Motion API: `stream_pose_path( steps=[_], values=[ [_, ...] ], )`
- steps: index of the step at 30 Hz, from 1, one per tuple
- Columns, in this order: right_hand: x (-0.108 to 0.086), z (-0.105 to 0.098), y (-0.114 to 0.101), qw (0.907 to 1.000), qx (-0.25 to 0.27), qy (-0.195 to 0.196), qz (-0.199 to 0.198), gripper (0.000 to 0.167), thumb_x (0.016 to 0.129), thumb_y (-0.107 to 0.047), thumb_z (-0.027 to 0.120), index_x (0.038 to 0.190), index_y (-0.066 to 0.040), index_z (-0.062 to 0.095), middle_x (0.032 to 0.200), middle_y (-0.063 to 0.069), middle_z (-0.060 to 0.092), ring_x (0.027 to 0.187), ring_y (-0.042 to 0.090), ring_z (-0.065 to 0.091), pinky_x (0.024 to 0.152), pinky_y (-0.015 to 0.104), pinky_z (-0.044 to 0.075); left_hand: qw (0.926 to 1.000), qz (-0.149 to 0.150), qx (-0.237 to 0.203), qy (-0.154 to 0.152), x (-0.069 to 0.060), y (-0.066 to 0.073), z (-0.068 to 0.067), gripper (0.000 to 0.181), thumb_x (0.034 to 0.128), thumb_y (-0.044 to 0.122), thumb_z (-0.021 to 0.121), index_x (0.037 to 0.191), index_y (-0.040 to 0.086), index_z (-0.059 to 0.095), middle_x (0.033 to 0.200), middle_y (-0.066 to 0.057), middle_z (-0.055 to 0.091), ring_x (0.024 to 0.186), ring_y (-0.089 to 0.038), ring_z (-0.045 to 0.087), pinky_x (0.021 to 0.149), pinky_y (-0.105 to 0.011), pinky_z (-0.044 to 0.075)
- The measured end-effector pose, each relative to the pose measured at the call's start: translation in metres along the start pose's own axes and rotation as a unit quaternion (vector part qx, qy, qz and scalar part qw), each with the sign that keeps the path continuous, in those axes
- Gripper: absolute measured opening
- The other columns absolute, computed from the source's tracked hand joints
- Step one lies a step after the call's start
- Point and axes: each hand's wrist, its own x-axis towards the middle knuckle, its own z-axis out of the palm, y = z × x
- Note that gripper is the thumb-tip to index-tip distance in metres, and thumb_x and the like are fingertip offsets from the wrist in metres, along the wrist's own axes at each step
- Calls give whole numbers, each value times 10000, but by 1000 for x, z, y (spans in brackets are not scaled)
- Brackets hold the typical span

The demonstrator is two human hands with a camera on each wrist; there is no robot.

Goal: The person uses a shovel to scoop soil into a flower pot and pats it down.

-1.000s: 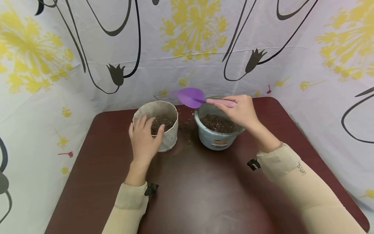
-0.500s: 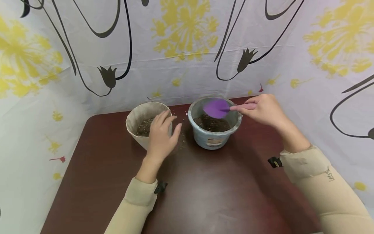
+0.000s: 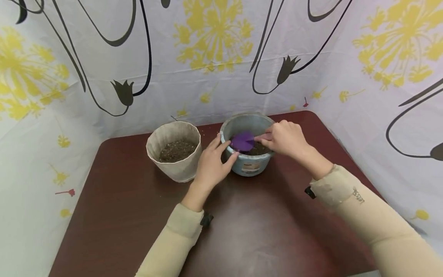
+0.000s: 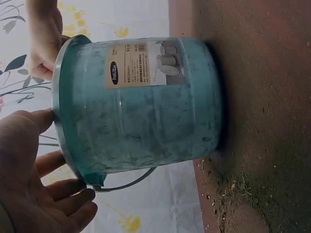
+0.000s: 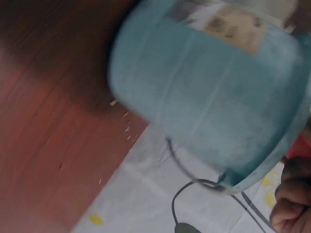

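Note:
My right hand [image 3: 287, 138] grips the pink handle of a purple-bladed hand trowel [image 3: 243, 141]. The blade is down inside a blue bucket [image 3: 250, 166], over dark soil [image 3: 260, 149]; how deep it goes I cannot tell. My left hand [image 3: 212, 165] is at the bucket's left rim with its fingers spread. In the left wrist view that hand [image 4: 24, 170] has its thumb against the rim of the labelled bucket [image 4: 141, 111]. Only curled fingers of the right hand [image 5: 294, 199] show at the right wrist view's edge, beside the blurred bucket [image 5: 194, 82].
A whitish pot [image 3: 178, 169] with soil [image 3: 177, 150] in it stands left of the bucket. Loose crumbs [image 4: 235, 189] of soil lie on the dark red table [image 3: 114, 184]. A patterned white cloth [image 3: 194, 88] hangs behind the table.
The trowel has gone from above the gap between pot and bucket, over the bucket, then down into it. My left hand has moved right from the pot to the bucket's rim.

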Motion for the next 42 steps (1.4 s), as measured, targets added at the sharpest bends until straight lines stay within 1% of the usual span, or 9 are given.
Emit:
stream_pose_path(
  steps=[6, 11, 14, 17, 19, 23, 29, 36, 42],
  values=[
    [8, -22, 7, 9893, -912, 578, -976, 441, 783, -317, 870, 538, -157, 541, 456, 22, 441, 382, 223, 438, 353, 418, 400, 9999, 49, 66, 83, -1, -1, 0, 686, 914, 628, 644, 1400, 143, 627, 1589, -157, 379, 1422, -328, 432, 1110, -515, 408],
    [22, -34, 8, 9601, -1426, 1070, -2155, 283, 809, -183, 824, 608, -139, 629, 491, 29, 490, 379, 215, 400, 331, 436, 371, 9990, 54, 384, 223, 2, 0, 0, 693, 852, 660, 695, 1346, 175, 673, 1555, -146, 437, 1420, -299, 444, 1115, -503, 400],
    [27, -30, 8, 9395, -1822, 843, -2775, 394, 799, -5, 726, 530, -141, 471, 475, -29, 355, 412, 115, 267, 322, 360, 323, 9980, 36, 586, 242, 2, 2, 0, 694, 829, 675, 706, 1324, 188, 690, 1538, -137, 465, 1406, -288, 464, 1106, -489, 413],
    [27, -27, 10, 9315, -1870, 211, -3112, 529, 747, 56, 686, 532, -212, 284, 518, -87, 221, 506, 89, 162, 370, 301, 248, 9972, 63, 699, 264, 3, 4, 1, 684, 828, 682, 700, 1298, 185, 703, 1519, -141, 488, 1385, -292, 491, 1092, -481, 430],
    [28, -27, 12, 9365, -1718, -173, -3054, 526, 762, -6, 734, 533, -220, 312, 520, -94, 253, 487, 85, 195, 384, 307, 266, 9969, 61, 732, 295, 3, 4, 2, 685, 827, 691, 691, 1291, 188, 705, 1519, -137, 489, 1379, -288, 497, 1083, -478, 437],
    [28, -28, 23, 9659, -1011, -817, -2239, 410, 807, -181, 816, 546, -189, 500, 515, -43, 460, 439, 142, 413, 399, 378, 401, 9973, 13, 639, 367, 3, 3, 3, 679, 821, 688, 698, 1286, 194, 705, 1529, -124, 479, 1375, -267, 503, 1074, -474, 444],
    [23, -15, 39, 9878, 186, -925, -1243, 131, 826, -248, 832, 783, -138, 777, 673, -17, 673, 525, 146, 553, 460, 378, 480, 9987, -30, 353, 380, 2, 1, 0, 674, 822, 659, 719, 1299, 183, 695, 1548, -123, 449, 1364, -244, 513, 1040, -499, 456],
    [16, 10, 41, 9760, 1651, -451, -1344, 97, 880, -221, 799, 888, -135, 844, 528, -120, 590, 466, 8, 331, 442, 232, 290, 9990, -105, 336, 292, 1, 1, -3, 692, 825, 670, 708, 1328, 196, 681, 1555, -121, 438, 1363, -251, 511, 1048, -510, 445],
    [4, 12, 45, 9656, 2434, -661, -635, 99, 920, -311, 768, 989, -294, 836, 489, -119, 554, 446, -9, 242, 404, 219, 246, 9993, -97, 281, 242, -1, 1, 1, 720, 839, 680, 690, 1372, 197, 650, 1583, -99, 400, 1390, -250, 479, 1054, -527, 435]
  ],
)
